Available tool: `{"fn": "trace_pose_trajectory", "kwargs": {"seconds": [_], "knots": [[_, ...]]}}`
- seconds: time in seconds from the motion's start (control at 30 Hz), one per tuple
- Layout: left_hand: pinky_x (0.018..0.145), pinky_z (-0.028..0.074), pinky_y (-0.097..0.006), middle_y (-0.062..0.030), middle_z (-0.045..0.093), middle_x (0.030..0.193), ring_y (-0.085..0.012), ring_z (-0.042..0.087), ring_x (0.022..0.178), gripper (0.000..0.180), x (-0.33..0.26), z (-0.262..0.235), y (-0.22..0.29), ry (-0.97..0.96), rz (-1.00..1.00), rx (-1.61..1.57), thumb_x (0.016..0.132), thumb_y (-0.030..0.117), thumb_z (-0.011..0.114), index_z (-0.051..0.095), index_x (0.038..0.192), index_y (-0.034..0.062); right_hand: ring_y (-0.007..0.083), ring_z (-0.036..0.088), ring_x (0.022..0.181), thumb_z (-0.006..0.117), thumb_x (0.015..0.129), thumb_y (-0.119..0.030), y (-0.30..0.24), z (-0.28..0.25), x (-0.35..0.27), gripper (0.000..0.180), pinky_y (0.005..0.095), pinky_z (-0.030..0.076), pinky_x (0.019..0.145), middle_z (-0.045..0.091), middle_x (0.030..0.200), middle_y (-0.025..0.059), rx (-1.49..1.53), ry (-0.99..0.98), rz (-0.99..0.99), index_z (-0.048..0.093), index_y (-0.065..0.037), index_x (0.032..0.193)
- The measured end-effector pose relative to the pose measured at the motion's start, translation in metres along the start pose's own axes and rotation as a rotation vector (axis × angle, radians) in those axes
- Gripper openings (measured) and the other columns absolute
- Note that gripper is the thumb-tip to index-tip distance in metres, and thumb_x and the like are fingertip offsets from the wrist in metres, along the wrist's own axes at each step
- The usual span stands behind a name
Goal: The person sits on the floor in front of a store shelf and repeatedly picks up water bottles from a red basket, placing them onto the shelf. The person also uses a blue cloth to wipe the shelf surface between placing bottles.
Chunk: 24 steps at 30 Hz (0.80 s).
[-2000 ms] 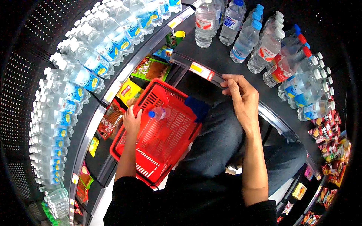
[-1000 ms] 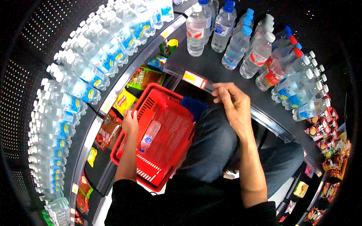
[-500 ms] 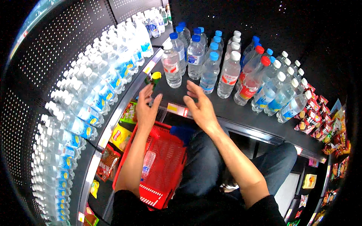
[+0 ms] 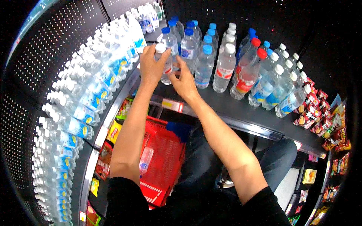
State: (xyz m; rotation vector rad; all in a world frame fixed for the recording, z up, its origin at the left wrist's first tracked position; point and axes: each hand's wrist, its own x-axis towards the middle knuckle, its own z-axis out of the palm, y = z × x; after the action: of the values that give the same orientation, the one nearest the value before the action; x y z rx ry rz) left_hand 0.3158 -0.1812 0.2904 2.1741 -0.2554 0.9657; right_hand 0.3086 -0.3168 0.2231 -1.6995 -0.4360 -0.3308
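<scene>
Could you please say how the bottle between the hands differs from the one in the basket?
The white-capped bottle is upright between the left hand and right hand; the basket bottle lies down in the red basket. The white-capped bottle shows a red marking; the basket bottle shows blue-purple near one end. Both are clear bottles.

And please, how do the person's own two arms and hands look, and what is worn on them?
The left hand and right hand are bare, with no glove or ring visible. Both forearms are uncovered, without a watch or bracelet. The left sleeve and right sleeve are plain black, ending near the elbows.
</scene>
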Motion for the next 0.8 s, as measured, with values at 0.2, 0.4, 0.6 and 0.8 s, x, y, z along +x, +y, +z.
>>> {"fn": "trace_pose_trajectory", "kwargs": {"seconds": [0.2,0.4,0.6,0.8], "knots": [[0.08,0.053,-0.032,-0.0087,0.072,0.113,-0.016,0.066,0.099,0.036,-0.066,-0.032,0.025,-0.046,-0.052,-0.071,0.09,0.022,0.077,0.067,0.12,0.0047,0.0346,0.069,0.09,0.084,0.079,-0.025,-0.033,-0.01,-0.029,0.076,0.0451,0.056,0.081,0.057,0.117,0.0225,-0.202,-0.114,-0.026,0.048,-0.011,0.145],[0.079,0.056,-0.029,-0.0099,0.072,0.113,-0.0144,0.067,0.099,0.031,-0.109,-0.09,0.061,0.062,-0.177,-0.322,0.092,0.011,0.074,0.067,0.12,0.0017,0.0336,0.069,0.083,0.088,0.074,-0.035,-0.065,-0.009,-0.062,0.068,0.0423,0.058,0.072,0.057,0.111,0.0166,-0.168,-0.19,-0.288,0.059,-0.012,0.131],[0.086,0.056,-0.029,-0.0076,0.07,0.114,-0.012,0.066,0.102,0.027,-0.143,-0.155,0.106,0.013,-0.284,-0.132,0.095,0.007,0.069,0.064,0.121,0.0003,0.0322,0.067,0.08,0.086,0.075,-0.04,-0.087,-0.002,-0.104,0.065,0.042,0.056,0.067,0.055,0.101,0.0122,-0.062,-0.368,-0.394,0.06,-0.01,0.126],[0.087,0.052,-0.028,-0.0057,0.068,0.112,-0.0114,0.063,0.104,0.025,-0.203,-0.16,0.053,-0.071,-0.5,-0.192,0.097,0.009,0.068,0.064,0.12,0.0009,0.0349,0.066,0.093,0.078,0.087,-0.035,-0.069,0.003,-0.116,0.049,0.0423,0.054,0.079,0.06,0.11,0.0161,-0.195,-0.647,-0.393,0.063,-0.006,0.124]]}}
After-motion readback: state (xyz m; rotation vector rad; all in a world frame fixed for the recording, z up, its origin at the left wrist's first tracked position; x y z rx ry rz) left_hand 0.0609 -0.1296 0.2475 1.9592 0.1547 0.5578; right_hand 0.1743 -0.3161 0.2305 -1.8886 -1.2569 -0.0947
